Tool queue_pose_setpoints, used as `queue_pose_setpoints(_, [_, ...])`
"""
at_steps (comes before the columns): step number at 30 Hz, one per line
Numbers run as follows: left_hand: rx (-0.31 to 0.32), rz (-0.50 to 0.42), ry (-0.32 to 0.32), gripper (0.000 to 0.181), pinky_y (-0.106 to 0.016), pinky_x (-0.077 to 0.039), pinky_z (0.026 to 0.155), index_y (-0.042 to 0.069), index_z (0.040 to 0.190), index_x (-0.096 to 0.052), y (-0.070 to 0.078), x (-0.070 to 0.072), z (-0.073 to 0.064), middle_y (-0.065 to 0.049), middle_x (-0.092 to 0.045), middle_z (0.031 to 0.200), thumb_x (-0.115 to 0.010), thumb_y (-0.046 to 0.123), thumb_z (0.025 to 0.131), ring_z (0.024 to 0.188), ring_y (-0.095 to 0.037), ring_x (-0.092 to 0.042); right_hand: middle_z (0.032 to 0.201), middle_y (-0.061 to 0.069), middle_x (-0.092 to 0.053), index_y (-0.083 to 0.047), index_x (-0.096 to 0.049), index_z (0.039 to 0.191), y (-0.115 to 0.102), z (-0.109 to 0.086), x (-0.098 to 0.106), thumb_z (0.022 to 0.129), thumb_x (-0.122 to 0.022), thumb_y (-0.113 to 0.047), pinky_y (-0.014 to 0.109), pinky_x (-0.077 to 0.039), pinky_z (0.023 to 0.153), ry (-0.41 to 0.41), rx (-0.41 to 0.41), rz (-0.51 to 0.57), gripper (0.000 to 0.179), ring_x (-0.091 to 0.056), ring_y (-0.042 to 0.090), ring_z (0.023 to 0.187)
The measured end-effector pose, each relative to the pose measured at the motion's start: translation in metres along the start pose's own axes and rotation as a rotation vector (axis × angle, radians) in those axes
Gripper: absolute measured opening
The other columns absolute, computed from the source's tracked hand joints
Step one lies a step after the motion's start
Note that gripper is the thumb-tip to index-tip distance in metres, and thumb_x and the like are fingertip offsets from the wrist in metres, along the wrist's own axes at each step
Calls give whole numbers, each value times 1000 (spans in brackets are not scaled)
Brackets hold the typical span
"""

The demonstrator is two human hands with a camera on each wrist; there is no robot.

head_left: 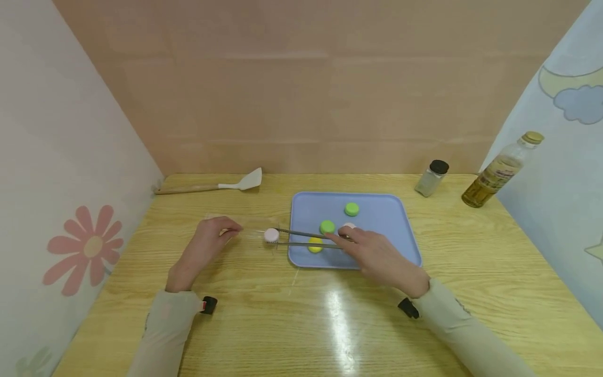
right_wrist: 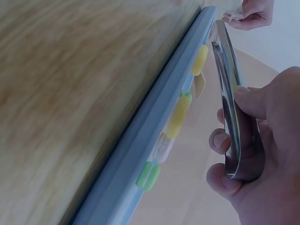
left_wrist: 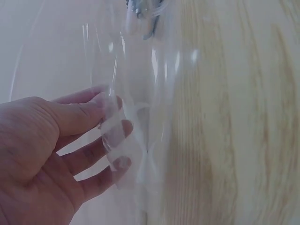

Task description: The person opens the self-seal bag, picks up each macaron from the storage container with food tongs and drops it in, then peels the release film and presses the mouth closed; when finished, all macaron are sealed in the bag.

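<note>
My left hand pinches the edge of a clear plastic bag between thumb and fingers, left of the tray. In my right hand I grip metal tongs, which reach leftward over the tray. A pale pink macaron sits between the tong tips, at the bag; whether it is inside the bag I cannot tell. On the blue tray lie two green macarons, one near the back and one in the middle. A yellow macaron lies below the tongs. A pale macaron is partly hidden by my right hand.
A white-headed spatula with a wooden handle lies at the back left of the table. At the back right stand a small black-capped jar and an oil bottle. Walls border the table on the left, back and right.
</note>
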State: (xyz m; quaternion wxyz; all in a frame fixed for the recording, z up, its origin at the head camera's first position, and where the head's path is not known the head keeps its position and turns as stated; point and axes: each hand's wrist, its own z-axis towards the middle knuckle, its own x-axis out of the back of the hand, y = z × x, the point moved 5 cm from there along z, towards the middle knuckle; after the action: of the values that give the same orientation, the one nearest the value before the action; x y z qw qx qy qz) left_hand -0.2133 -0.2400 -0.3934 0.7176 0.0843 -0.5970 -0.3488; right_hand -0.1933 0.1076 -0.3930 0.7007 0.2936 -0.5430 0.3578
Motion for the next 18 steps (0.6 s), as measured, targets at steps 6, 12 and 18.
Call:
queue_pose_setpoints(6, [-9, -12, -4, 14, -48, -56, 84, -2, 103, -77, 1, 0, 0, -12, -74, 102, -71, -5, 91, 96, -32, -69, 120, 2, -55, -17, -52, 150, -2, 4, 0, 91, -63, 10, 23, -36, 53, 5, 7, -28, 65, -42, 14, 74])
queue_pose_setpoints(12, [-28, -27, 17, 13, -48, -57, 82, -1, 102, -78, -1, -2, -1, -11, -74, 102, -71, -4, 91, 95, -31, -70, 124, 2, -55, -16, -53, 148, -8, 17, 0, 89, -60, 14, 25, -37, 54, 15, 30, -50, 67, -46, 15, 77])
queue_pose_setpoints(18, [-39, -30, 36, 11, -47, -57, 79, 0, 101, -78, 0, -2, 0, -10, -75, 100, -73, -2, 91, 92, -30, -70, 124, 4, -57, -15, -52, 148, -15, 31, -3, 80, -59, 20, 28, -43, 64, 22, 63, -59, 77, -55, 18, 88])
